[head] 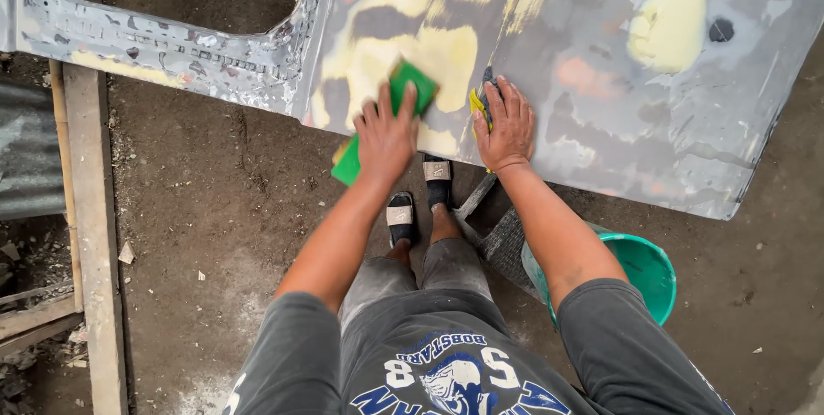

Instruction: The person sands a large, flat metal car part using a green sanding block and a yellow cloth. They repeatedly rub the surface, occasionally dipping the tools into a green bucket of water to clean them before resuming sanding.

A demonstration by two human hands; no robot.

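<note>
A grey car body panel (601,80) with yellow filler patches lies across the top of the view. My left hand (384,136) presses a green sanding block (403,93) flat on a yellow patch near the panel's lower edge. My right hand (506,127) lies palm down on the panel just to the right, with a small yellow and dark piece (481,102), maybe a sponge or abrasive pad, under its fingers.
A green bucket (648,269) stands on the dirt floor by my right arm. A metal stand (502,239) sits under the panel. My sandalled feet (421,196) are below the panel edge. A wooden plank (94,235) runs along the left.
</note>
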